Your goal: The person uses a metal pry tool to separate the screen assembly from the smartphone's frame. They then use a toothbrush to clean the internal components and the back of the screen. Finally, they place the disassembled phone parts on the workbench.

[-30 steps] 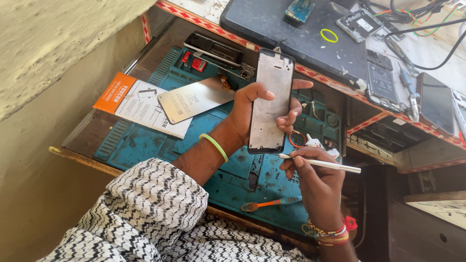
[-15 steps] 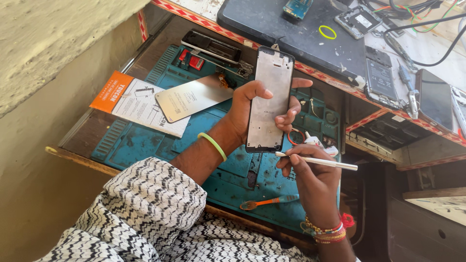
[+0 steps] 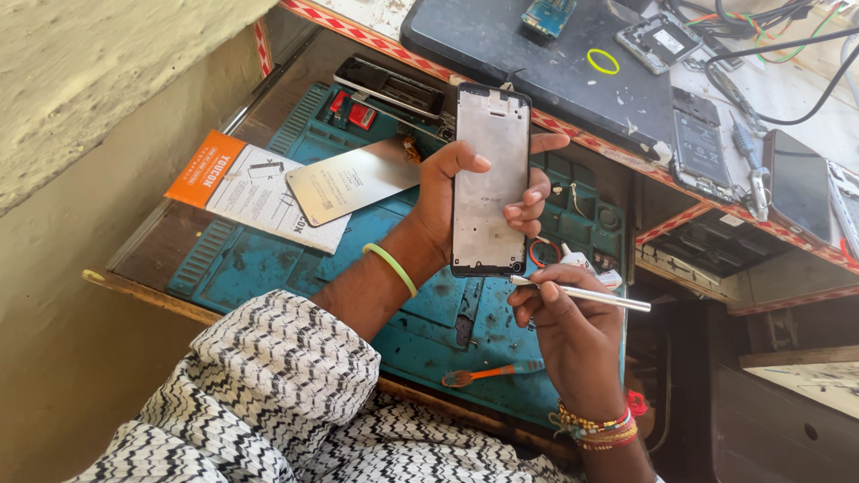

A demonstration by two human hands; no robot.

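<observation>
My left hand [image 3: 465,192] grips a phone frame [image 3: 489,179], a grey metal plate with a black rim, held upright over the teal work mat [image 3: 268,259]. Thumb lies on its face, fingers wrap its right edge. My right hand [image 3: 564,326] sits just below it and pinches a thin silver tool [image 3: 591,293] like a pen. The tool's tip is at the frame's lower right corner.
On the mat lie an orange-handled tool [image 3: 479,375], a silver phone back panel [image 3: 344,188] and an orange-and-white box [image 3: 246,190]. A dark laptop [image 3: 555,63] with a yellow ring, opened phones [image 3: 702,143] and cables fill the upper bench at right.
Both hands keep their grip and pose. The tool stays at the frame's bottom edge; only the view shifts slightly.
</observation>
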